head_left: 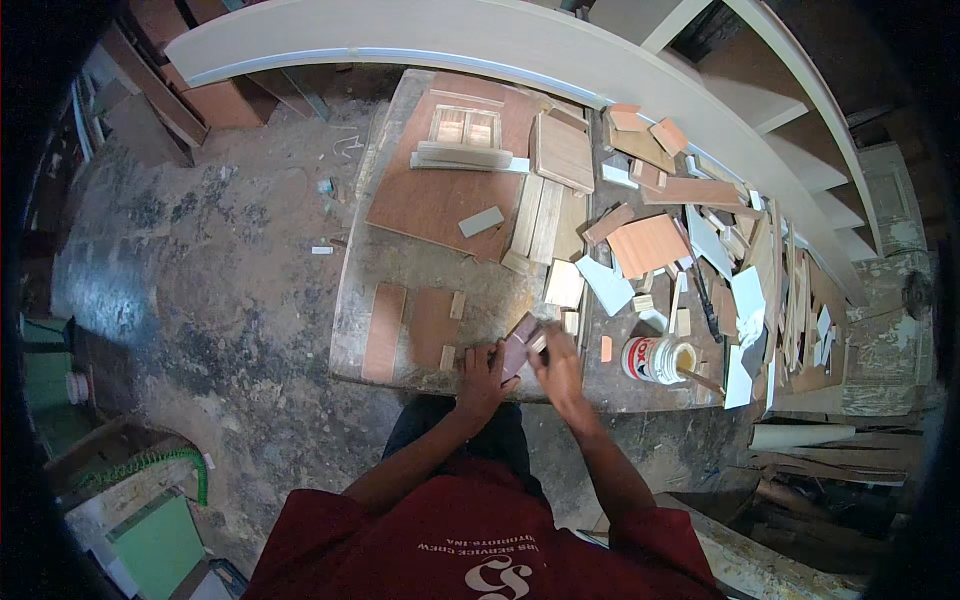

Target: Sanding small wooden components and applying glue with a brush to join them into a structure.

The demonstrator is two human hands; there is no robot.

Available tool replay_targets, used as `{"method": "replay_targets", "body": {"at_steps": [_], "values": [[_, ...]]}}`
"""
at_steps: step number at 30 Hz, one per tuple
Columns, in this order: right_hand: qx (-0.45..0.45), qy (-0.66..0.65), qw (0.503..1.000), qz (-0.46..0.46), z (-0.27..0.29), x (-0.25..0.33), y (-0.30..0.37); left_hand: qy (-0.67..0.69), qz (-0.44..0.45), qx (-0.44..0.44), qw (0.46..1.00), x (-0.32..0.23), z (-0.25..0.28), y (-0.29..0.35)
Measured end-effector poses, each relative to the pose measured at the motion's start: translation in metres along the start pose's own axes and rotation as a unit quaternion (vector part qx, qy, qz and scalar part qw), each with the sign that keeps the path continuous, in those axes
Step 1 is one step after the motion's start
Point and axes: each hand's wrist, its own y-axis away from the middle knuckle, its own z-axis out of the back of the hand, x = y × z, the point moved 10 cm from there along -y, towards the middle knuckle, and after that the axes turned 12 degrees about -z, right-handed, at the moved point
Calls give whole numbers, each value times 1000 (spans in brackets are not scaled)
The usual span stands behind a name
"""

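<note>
My left hand [483, 372] rests at the near edge of the workbench [400, 280] and grips a small dark reddish wood piece [517, 345]. My right hand [558, 362] is closed on the same piece from the right, with a small pale block at its fingertips. Both hands meet just in front of my body. Two flat brown wood strips [385, 330] lie on the bench just left of my left hand.
An open white glue tub [655, 360] with a stick in it stands right of my hands. Several plywood offcuts [648, 243] cover the bench's right side. A brown board [450, 190] with a small wooden frame lies farther back. A long pale curved panel [480, 45] runs behind.
</note>
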Motion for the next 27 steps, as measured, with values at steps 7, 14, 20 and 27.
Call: {"method": "replay_targets", "body": {"at_steps": [7, 14, 20, 27], "values": [[-58, 2, 998, 18, 23, 7, -14, 21, -4, -7, 1000, -1, 12, 0], [14, 5, 997, 82, 13, 17, -1, 11, 7, 3, 1000, -5, 8, -5], [66, 23, 980, 185, -7, 48, 28, -3, -13, -5, 1000, 0, 6, 0], [61, 9, 991, 118, -9, 36, 22, -2, -6, -7, 1000, -3, 8, -3]]}}
